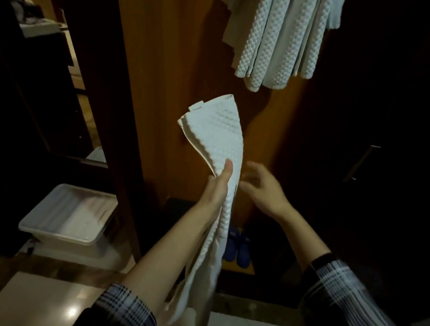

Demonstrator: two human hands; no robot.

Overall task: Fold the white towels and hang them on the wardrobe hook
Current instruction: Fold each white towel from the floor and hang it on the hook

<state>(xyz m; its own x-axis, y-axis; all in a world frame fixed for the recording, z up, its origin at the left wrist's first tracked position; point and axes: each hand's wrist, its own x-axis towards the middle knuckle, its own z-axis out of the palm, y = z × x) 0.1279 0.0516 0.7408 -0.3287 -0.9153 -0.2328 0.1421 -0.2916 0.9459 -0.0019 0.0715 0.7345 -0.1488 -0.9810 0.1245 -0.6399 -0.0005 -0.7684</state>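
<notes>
Fingers of left hand (218, 187) pinch the folded towel (218, 142); right hand (264, 192) spread, empty.

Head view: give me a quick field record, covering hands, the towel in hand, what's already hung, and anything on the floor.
left hand: left hand grips the white towel, thumb on its front
right hand: right hand open beside the towel, holding nothing
towel state: folded, upper part raised, lower part draped along the forearm
already hung: hanging towels above, against the wooden panel
floor: plastic bin on the left; blue slippers below the towel
</notes>
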